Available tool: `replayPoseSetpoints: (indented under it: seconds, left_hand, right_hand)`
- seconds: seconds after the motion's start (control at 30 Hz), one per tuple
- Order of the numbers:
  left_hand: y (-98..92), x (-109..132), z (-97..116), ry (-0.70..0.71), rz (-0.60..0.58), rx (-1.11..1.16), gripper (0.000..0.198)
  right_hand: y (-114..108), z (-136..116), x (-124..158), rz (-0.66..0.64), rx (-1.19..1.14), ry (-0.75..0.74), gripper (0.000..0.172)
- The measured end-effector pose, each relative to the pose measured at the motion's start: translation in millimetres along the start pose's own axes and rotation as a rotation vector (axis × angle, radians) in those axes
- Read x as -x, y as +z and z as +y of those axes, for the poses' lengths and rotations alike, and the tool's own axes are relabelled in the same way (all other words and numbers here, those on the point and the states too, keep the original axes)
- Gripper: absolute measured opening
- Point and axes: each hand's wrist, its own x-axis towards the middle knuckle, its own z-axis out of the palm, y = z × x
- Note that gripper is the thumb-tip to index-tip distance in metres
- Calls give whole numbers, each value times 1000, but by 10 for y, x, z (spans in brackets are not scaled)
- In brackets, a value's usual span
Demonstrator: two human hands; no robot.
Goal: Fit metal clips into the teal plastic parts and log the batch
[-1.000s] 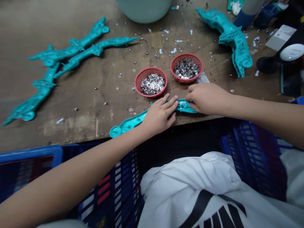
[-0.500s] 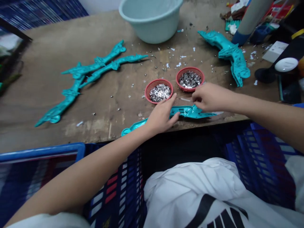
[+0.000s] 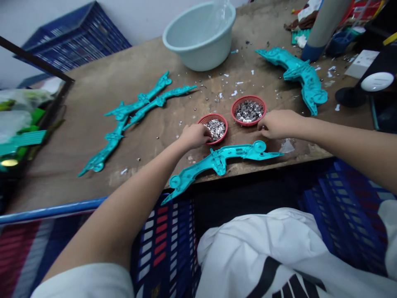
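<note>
At the far left we saw a clear plastic bag (image 3: 15, 120) with green bits in it, and above it a blue crate (image 3: 74, 43) leaned by a wall. Left of the middle on the wooden worktop (image 3: 77, 103), some long teal plastic parts (image 3: 145, 97) lay in a bunch.

Our left hand (image 3: 194, 136) reached out to the left red basket (image 3: 226, 133), which was full of small silver metal bits (image 3: 215, 128). The fingers (image 3: 207, 133) bent down over the basket's left side and were at the bits. The grip looked part closed, but we could not tell if it had hold of any bits. Behind it sat a big pale plastic bowl (image 3: 198, 41).

Another teal plastic part (image 3: 217, 161) lay at the front edge of the worktop, below the baskets, with one end sticking out past the edge. Neither hand touched it.

The right red basket (image 3: 248, 98) held more metal bits. Our right hand (image 3: 281, 124) was just beside it, with its grip curled and part closed. We could not tell if it held anything. At the upper right lay one more teal part (image 3: 299, 74).
</note>
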Motion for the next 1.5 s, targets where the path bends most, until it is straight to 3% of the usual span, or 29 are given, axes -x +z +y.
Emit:
replayPoseSetpoints:
  seconds: [0.07,0.17,0.37,0.63,0.87,0.97,1.07,1.17,1.33,1.43,1.5]
  left_hand:
    - [-99,-61,-35,22,3,3,23]
    - [-193,-67,-91,68,112,130,19]
    - [-164,95,-106,-26,256,509,12]
    - [-74,149,-60,-159,274,764,15]
    - [-74,226,-12,-153,322,839,16]
    - [-59,352,141,-126,340,964,22]
    - [-18,549,422,-45,305,1166,35]
    - [30,752,725,30,247,1290,40]
    - [98,882,913,150,242,1210,29]
    - [179,848,824,286,322,820,26]
    - [276,827,759,387,342,461,35]
  right_hand:
    - [-58,-55,21,-30,-24,27,29]
    - [-108,-102,28,-21,-4,38,32]
    - [-118,-161,22,53,-72,-77,35]
    - [-82,-224,52,34,-138,-101,39]
    - [-10,-221,27,30,-166,-154,39]
    - [26,-278,32,118,-360,-200,38]
    - [67,-418,65,245,-771,-252,40]
    - [92,-583,126,268,-1099,-335,35]
    - [89,-656,195,266,-1083,-374,15]
    - [131,-554,129,260,-914,-399,16]
    - [192,-469,52,259,-791,-422,18]
